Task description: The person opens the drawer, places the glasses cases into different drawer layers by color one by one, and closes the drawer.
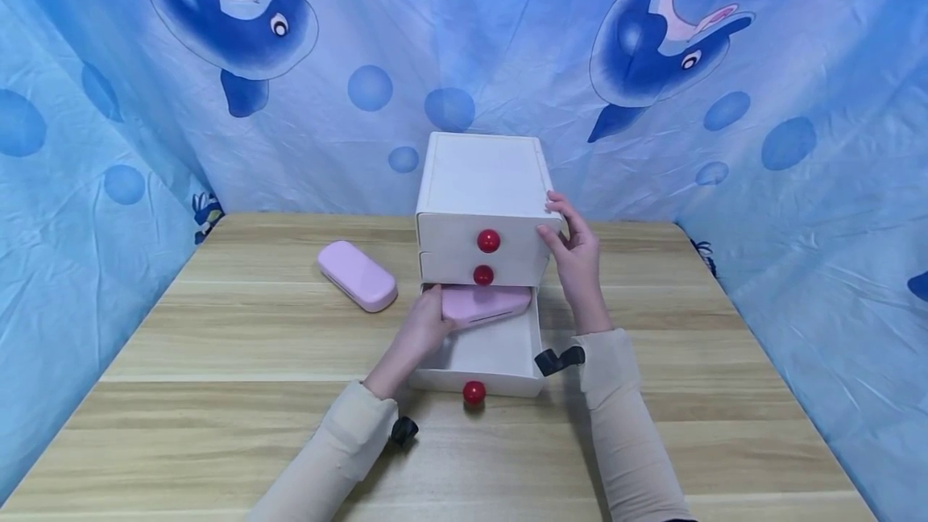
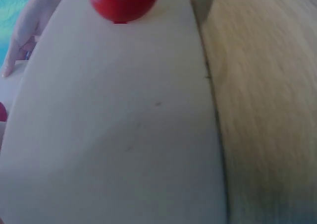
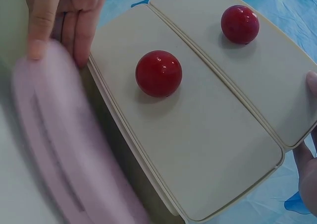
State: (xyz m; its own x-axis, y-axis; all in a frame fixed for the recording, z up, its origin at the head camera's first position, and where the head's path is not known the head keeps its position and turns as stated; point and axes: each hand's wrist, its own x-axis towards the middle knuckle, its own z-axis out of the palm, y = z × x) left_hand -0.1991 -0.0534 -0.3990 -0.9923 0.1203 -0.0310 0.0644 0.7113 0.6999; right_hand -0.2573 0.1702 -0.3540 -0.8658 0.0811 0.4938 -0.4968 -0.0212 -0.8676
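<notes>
A white tabletop drawer cabinet (image 1: 486, 176) with red round knobs stands at the back of the table, its bottom drawer (image 1: 442, 380) pulled out. Inside that drawer, toward the back, lies a pink glasses case (image 1: 491, 304). My left hand (image 1: 420, 327) pinches the case's left end, thumb on the near side; the right wrist view shows this grip on the blurred case (image 3: 74, 135). At the cabinet's upper right front corner, my right hand (image 1: 580, 268) holds on, thumb on the front face and fingers along the side. The left wrist view mostly shows the drawer front (image 2: 114, 110).
A second pink glasses case (image 1: 358, 274) lies on the wooden table (image 1: 239, 345), left of the cabinet. The two upper drawers, with red knobs (image 1: 489, 241), are closed. Blue dolphin-print cloth (image 1: 507, 39) hangs behind the table and along both sides.
</notes>
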